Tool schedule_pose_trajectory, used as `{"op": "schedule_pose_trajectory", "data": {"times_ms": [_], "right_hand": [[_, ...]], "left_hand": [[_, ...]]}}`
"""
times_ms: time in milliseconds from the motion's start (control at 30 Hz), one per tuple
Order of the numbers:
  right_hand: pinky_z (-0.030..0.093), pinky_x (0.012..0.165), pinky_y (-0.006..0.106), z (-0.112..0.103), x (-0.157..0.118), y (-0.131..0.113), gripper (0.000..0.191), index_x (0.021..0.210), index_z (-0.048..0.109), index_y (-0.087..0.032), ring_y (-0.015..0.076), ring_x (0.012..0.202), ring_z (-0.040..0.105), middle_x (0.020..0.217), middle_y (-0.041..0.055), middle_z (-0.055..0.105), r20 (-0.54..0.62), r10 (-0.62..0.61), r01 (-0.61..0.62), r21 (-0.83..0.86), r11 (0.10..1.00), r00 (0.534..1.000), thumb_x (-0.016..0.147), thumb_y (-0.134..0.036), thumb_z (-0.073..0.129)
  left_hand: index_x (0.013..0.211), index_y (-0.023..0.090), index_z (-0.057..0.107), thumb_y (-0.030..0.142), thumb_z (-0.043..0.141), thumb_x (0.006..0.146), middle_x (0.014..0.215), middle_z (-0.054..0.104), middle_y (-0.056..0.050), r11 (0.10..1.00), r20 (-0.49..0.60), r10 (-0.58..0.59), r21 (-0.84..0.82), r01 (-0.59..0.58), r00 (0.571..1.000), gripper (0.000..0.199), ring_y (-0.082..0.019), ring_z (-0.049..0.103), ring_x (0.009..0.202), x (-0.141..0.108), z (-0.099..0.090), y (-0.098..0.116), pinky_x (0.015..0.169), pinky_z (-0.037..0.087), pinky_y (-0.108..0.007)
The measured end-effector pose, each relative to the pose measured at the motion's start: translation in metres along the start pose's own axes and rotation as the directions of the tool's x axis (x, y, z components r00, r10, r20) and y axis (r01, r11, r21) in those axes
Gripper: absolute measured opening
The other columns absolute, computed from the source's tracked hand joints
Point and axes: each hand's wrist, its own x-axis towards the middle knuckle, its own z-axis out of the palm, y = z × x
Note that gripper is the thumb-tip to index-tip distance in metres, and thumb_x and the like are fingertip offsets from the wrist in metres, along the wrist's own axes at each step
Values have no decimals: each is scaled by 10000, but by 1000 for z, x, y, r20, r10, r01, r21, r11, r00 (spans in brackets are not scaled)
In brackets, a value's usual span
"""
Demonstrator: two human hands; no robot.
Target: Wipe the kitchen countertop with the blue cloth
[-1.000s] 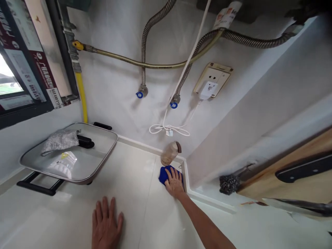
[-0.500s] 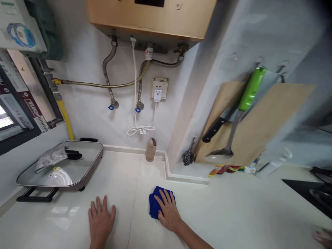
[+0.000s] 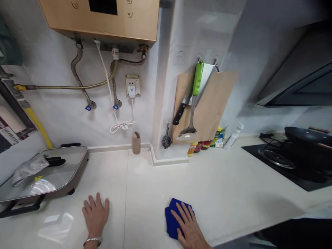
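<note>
My right hand lies flat on a folded blue cloth, fingers stretched out over it, pressing it to the white countertop. The cloth's left and upper edges show beyond the fingers. Palm down on the counter to the left, my left hand has its fingers spread and nothing in it. A bracelet circles that wrist. Just left of this hand stands an electric pan with a glass lid. A small brownish bottle is upright by the back wall.
A cutting board, a knife and a green-handled ladle hang on the wall. Below are a steel scrubber, several condiment jars and a white spray bottle. On the right, a wok sits on the black stove.
My right hand and the blue cloth have moved right and nearer to me along the counter. The camera has turned right, showing more of the stove. My left hand stays flat.
</note>
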Motion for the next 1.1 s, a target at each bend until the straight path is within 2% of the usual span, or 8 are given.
{"op": "schedule_pose_trajectory", "data": {"times_ms": [100, 200, 400, 600, 767, 933, 1033, 1100], "right_hand": [[287, 1174, 619, -12, -21, 13, 812, 1576, 210, -332, 352, 1506, 199, 1668, 39, 147, 51, 27, -27, -3, 1000, 998, 826, -223, 501], [286, 1185, 595, -16, -33, 38, 778, 1569, 236, -350, 331, 1505, 215, 1665, 16, 167, 84, 55, -54, -16, 998, 995, 841, -246, 491], [258, 1183, 597, 9, -17, 95, 651, 1543, 338, -317, 323, 1474, 287, 1615, 48, 324, -16, 286, -286, -102, 953, 958, 897, -325, 424], [184, 1175, 619, 29, 30, 115, 629, 1517, 398, -262, 364, 1454, 290, 1588, 105, 363, -17, 503, -498, -178, 849, 864, 899, -381, 382], [152, 1168, 607, 26, 84, 131, 631, 1522, 386, -209, 380, 1450, 282, 1583, 150, 357, 31, 614, -592, -230, 772, 789, 915, -377, 353], [87, 1144, 676, 31, 146, 148, 653, 1542, 342, -182, 422, 1447, 262, 1593, 189, 321, 110, 686, -658, -210, 723, 719, 925, -396, 335], [52, 1114, 735, 39, 180, 146, 667, 1550, 313, -134, 457, 1440, 260, 1590, 232, 299, 136, 713, -687, -195, 700, 688, 931, -382, 321], [34, 1099, 761, 42, 196, 133, 682, 1552, 294, -103, 481, 1440, 245, 1590, 251, 285, 162, 713, -692, -174, 701, 682, 930, -381, 334]], "left_hand": [[1461, 33, 423, 479, 237, 937, 1552, 318, -336, 1000, 20, -1, -24, 1, 1000, 713, -495, 161, 1496, 0, -4, 3, 1161, 229, -650], [1468, 37, 414, 494, 229, 936, 1563, 309, -332, 999, 68, -14, -45, 17, 998, 725, -498, 159, 1496, 0, -8, 4, 1165, 216, -655], [1483, 51, 392, 527, 220, 932, 1587, 282, -314, 997, 96, -30, -66, 37, 995, 747, -469, 147, 1510, -1, -9, 4, 1181, 198, -645], [1483, 70, 393, 570, 182, 926, 1575, 298, -299, 998, 113, -52, -37, 56, 992, 778, -468, 149, 1509, 2, -9, 5, 1186, 198, -635], [1480, 60, 391, 558, 179, 926, 1566, 299, -311, 999, 104, -36, 0, 36, 994, 774, -480, 166, 1498, 5, -9, 9, 1174, 213, -636], [1469, 56, 406, 538, 201, 919, 1559, 318, -309, 998, 111, -41, 51, 35, 993, 759, -477, 175, 1495, 7, -10, 13, 1153, 242, -646], [1472, 72, 400, 523, 210, 920, 1571, 311, -288, 997, 126, -43, 75, 34, 991, 738, -466, 156, 1506, 9, -13, 15, 1147, 257, -647], [1474, 84, 395, 523, 207, 920, 1572, 314, -278, 996, 133, -40, 82, 29, 990, 732, -460, 153, 1509, 11, -14, 15, 1143, 268, -646]]}}
